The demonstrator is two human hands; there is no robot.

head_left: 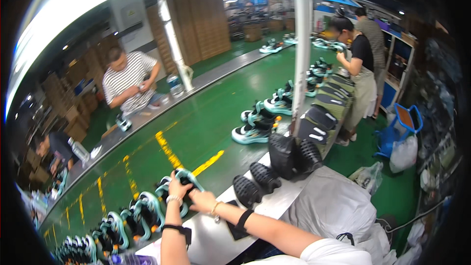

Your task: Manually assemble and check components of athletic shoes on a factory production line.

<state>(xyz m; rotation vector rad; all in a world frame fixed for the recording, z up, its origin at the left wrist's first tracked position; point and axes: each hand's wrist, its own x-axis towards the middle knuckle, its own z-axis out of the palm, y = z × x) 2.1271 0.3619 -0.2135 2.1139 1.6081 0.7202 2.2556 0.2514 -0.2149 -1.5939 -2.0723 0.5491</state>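
At the near edge of the green conveyor belt, both my hands are on a black and teal sneaker. My left hand grips its upper, fingers bent over it. Close beside it, my right hand has its fingers closed at the shoe's near side; its fingertips are partly hidden. Another black and teal sneaker stands just left of my hands, in a row with several more. Right of my hands, black ridged shoe-shaped pieces lie on the light bench top.
More sneakers line the belt beyond a white post. Black pads lie along the right ledge. People work across the belt and at far right. A purple-labelled bottle is at lower left; a blue stool stands right.
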